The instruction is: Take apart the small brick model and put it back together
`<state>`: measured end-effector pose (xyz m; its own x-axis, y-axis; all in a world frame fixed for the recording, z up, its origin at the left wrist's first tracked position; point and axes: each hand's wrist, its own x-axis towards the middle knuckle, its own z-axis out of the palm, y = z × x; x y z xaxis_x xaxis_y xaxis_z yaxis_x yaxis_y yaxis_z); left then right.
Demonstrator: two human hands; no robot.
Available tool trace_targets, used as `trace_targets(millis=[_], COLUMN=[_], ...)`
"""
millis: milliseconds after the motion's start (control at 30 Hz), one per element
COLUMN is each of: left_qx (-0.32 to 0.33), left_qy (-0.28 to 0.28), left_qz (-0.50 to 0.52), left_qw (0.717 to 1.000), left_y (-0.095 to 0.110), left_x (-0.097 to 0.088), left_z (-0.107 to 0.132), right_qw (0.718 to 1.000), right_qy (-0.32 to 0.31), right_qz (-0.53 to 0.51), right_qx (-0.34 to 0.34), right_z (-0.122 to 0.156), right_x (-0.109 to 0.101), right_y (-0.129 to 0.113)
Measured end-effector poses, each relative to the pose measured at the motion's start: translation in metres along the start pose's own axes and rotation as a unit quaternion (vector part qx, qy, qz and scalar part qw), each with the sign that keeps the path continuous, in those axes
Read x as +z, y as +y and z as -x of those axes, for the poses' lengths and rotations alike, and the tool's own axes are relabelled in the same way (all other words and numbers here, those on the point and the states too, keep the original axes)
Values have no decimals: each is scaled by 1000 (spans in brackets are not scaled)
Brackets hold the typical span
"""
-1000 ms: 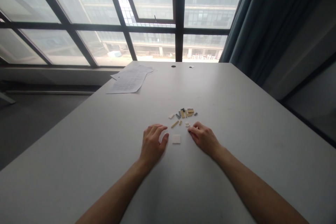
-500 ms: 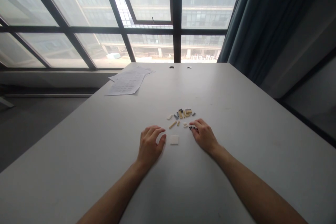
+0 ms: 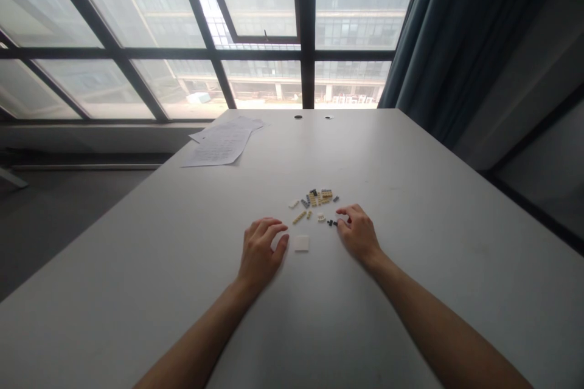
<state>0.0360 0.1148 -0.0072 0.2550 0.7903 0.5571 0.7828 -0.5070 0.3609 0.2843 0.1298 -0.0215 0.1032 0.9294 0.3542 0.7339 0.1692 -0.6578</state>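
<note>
A small heap of tan, grey and white toy bricks (image 3: 316,197) lies in the middle of the white table (image 3: 410,194). In front of the heap a flat white square plate (image 3: 301,243) lies between my hands. My left hand (image 3: 261,250) rests on the table just left of the plate, fingers loosely curled and apart, holding nothing. My right hand (image 3: 358,232) sits to the right of the plate, its thumb and fingertips pinched at a small black piece (image 3: 331,222) that lies on the table.
Several printed sheets of paper (image 3: 224,140) lie at the table's far left corner. Two small round holes (image 3: 299,116) sit near the far edge. Beyond are large windows (image 3: 255,30) and a dark curtain (image 3: 438,42) at the right.
My right hand has slid slightly right and back, uncovering the small black piece at its fingertips. My left hand has hardly moved.
</note>
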Motion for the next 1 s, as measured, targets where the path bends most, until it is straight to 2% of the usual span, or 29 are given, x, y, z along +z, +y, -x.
trace_targets(millis=[100,233,400,500,800,1000], left_qx=[-29,-48,-63,-77,-74,-80], left_qy=[-18,-65,-124,-144,-144,-141], left_qz=[-6,-42,-108,-140,-184,-173], left_qw=[999,996,984,977,969,972], left_y=[1,4,10,14,24,20], left_x=[1,8,28,40,52,56], left_z=[-6,-31,-72,-87,-96,-101], right_qw=[1000,1000,1000,1000,1000,1000], right_qy=[2,2,8,7,4,6], right_qz=[-4,-9,-17,-22,-27,-26], right_qx=[-1,5,9,9,14,16], right_z=[0,-1,-1,-1,-2,-1], right_x=[1,1,-1,-2,0,-1], right_y=[0,1,-1,-2,-1,-3])
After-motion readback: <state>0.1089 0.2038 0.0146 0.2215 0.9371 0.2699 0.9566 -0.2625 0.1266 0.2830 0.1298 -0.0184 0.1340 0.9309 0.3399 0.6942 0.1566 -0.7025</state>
